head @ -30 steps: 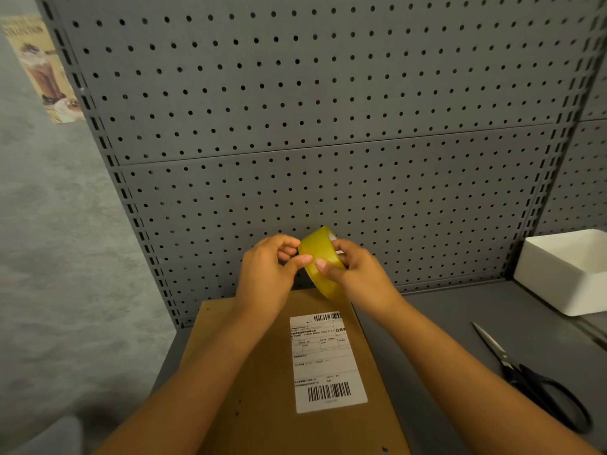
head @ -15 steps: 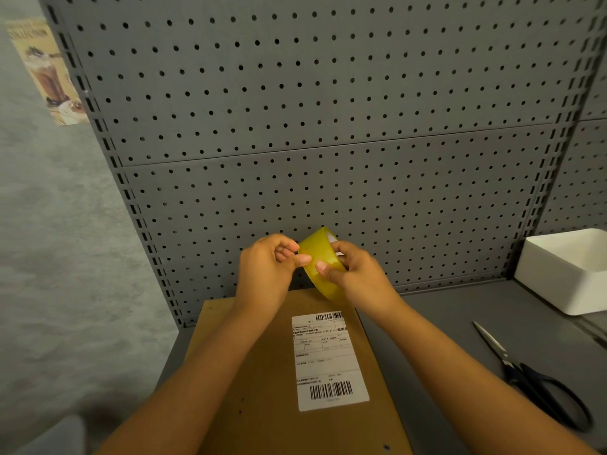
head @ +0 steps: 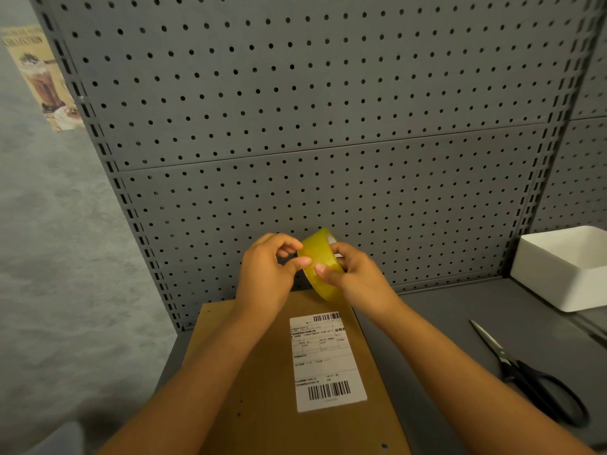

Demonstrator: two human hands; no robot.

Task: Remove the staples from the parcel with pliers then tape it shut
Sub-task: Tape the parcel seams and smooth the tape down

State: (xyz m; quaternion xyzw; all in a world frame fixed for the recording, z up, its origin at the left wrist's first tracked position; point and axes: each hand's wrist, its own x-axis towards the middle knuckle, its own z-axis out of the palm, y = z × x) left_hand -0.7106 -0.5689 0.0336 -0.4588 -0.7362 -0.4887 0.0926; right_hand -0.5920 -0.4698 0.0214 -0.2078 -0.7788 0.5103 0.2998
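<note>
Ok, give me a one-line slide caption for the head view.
Both hands hold a yellow tape roll above the labelled parcel, scissors lying nearby.

Your right hand [head: 356, 279] covered the far side of the tape roll [head: 320, 261], so its loose end could not be found. The parcel [head: 272, 382] ran off the bottom edge, your forearms hiding parts of it. The label [head: 326, 361] print was too small to read. The white bin [head: 568, 266] was cut by the right edge.
</note>
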